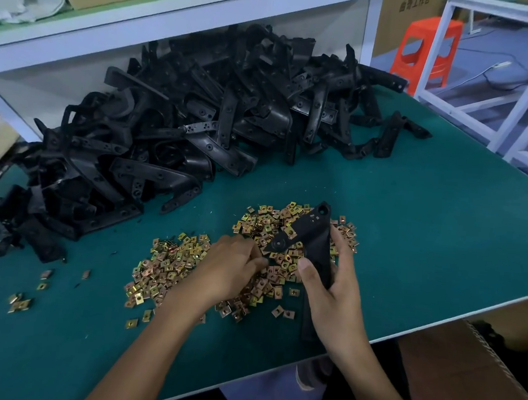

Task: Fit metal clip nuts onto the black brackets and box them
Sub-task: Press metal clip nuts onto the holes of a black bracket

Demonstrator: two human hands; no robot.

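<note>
**1 bracket in hand above the clip nuts**

Our right hand (334,298) gripped a black bracket (312,234). The thumb curled across its near face and the fingers wrapped behind. The bracket was tilted above the table (425,242), its round-holed end pointing away from us. Our left hand (229,269) lay palm down on the clip nuts (170,265), fingers curled into them just beside the bracket's lower tip. We could not tell whether it had pinched one. The nuts lay loose on the green top under both hands, with a few strays off to the left. Behind them a heap of brackets (183,125) sat under a white shelf (175,18). A cardboard box (462,385) stood below the table's right edge, and a red stool (429,49) stood on the floor beyond
</note>
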